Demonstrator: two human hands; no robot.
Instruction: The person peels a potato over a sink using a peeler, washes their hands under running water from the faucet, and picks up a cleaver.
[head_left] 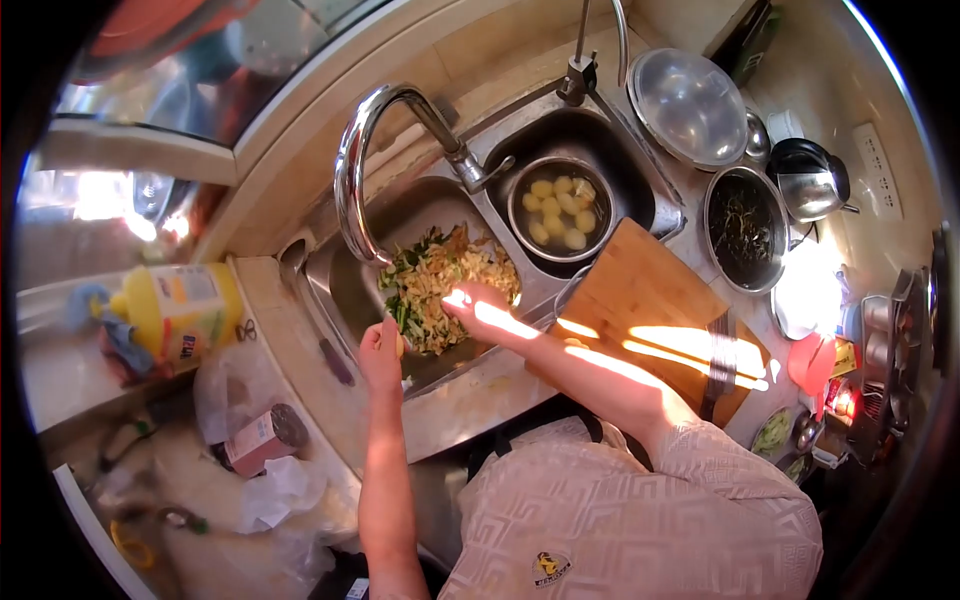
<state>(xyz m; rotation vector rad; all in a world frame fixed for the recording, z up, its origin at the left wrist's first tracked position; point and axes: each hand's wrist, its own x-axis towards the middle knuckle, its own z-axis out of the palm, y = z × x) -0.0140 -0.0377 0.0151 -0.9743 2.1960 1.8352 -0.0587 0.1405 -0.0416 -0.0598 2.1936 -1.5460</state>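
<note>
In the left sink basin (350, 290) lies a heap of vegetable scraps (455, 270), pale yellowish peelings mixed with green leaves. My left hand (380, 355) is at the heap's near left edge, fingers closed, with a small yellowish bit showing beside the thumb; its kind is unclear. Over the right side of the heap, my right hand (482, 310) has its fingers curled together in bright sunlight. Whatever it holds, if anything, is hidden. In the right basin stands a metal bowl (513, 215) with several peeled potatoes (553, 206) in water.
A chrome faucet (350, 170) arches over the left basin. Right of the sinks lies a wooden cutting board (640, 285) with a cleaver (721, 360) on it. Behind stands a bowl of dark greens (745, 228). A long-handled utensil (330, 350) rests left of the basin, near a yellow bottle (185, 310).
</note>
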